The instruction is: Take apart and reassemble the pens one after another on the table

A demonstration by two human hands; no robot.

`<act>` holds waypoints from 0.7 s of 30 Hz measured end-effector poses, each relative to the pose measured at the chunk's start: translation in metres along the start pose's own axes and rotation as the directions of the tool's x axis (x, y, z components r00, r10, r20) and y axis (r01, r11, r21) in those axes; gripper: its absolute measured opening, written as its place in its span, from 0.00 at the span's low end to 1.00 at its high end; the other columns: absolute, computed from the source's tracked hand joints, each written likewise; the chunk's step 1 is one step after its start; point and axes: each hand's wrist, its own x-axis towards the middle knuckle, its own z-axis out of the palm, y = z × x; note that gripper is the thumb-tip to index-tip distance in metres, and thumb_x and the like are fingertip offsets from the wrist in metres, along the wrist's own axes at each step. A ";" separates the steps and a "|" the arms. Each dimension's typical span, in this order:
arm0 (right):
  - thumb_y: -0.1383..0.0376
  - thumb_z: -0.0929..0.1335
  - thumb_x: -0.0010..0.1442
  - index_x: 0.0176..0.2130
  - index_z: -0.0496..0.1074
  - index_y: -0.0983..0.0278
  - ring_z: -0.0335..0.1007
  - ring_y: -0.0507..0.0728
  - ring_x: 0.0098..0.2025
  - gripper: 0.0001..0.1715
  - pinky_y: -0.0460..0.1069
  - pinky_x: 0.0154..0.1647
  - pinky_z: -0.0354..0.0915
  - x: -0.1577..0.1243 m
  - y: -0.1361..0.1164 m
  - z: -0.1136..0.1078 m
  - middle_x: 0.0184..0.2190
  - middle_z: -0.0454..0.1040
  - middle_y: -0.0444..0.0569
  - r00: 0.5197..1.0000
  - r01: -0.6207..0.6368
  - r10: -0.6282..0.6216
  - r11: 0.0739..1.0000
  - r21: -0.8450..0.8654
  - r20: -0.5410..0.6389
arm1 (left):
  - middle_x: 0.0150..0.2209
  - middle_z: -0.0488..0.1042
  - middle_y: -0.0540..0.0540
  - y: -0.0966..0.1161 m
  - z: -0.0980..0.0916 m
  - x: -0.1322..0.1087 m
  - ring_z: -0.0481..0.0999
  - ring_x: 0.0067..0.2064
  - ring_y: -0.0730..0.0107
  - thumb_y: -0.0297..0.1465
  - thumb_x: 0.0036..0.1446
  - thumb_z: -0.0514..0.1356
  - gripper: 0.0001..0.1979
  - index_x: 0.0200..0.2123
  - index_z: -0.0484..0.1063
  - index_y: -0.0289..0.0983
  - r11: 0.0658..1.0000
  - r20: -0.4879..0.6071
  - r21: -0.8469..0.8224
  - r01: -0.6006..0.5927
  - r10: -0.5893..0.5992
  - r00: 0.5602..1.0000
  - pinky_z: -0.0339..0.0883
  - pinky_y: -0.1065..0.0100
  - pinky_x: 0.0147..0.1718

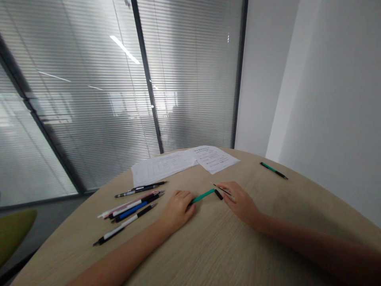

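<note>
My left hand is closed around one end of a green pen barrel, whose other end points right toward my right hand. Between the fingers of my right hand is a thin dark stick that looks like a pen refill, its pale tip pointing left. A short black pen piece shows between the barrel's right end and my right fingertips. Whether those fingers touch it, I cannot tell.
Several pens lie in a loose row on the round wooden table, left of my left hand. Another green and black pen rests at the far right. Printed papers lie at the back, before a glass partition with blinds.
</note>
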 end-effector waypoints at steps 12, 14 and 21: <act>0.68 0.62 0.53 0.38 0.69 0.63 0.63 0.57 0.41 0.11 0.54 0.43 0.57 0.002 0.000 0.006 0.37 0.72 0.48 0.977 0.031 0.014 0.977 -0.212 0.212 | 0.32 0.70 0.44 -0.005 0.004 -0.002 0.66 0.36 0.65 0.27 0.55 0.47 0.09 0.35 0.65 0.34 0.999 -0.066 0.043 0.019 -0.016 0.998 0.58 0.63 0.37; 0.69 0.62 0.53 0.37 0.69 0.63 0.63 0.56 0.41 0.11 0.54 0.42 0.57 0.002 0.000 0.005 0.37 0.72 0.48 0.974 0.028 0.020 0.978 -0.204 0.227 | 0.32 0.70 0.44 -0.007 0.006 -0.001 0.66 0.36 0.64 0.27 0.54 0.48 0.08 0.35 0.66 0.35 0.996 -0.060 0.082 0.023 -0.018 0.998 0.57 0.63 0.37; 0.73 0.61 0.52 0.35 0.69 0.62 0.66 0.53 0.38 0.12 0.51 0.40 0.58 0.002 0.002 0.004 0.35 0.72 0.46 0.978 -0.040 0.051 0.998 -0.056 0.201 | 0.32 0.70 0.45 -0.006 0.004 -0.001 0.65 0.37 0.61 0.26 0.51 0.52 0.07 0.33 0.68 0.36 0.971 0.004 0.222 0.084 -0.087 0.996 0.55 0.62 0.36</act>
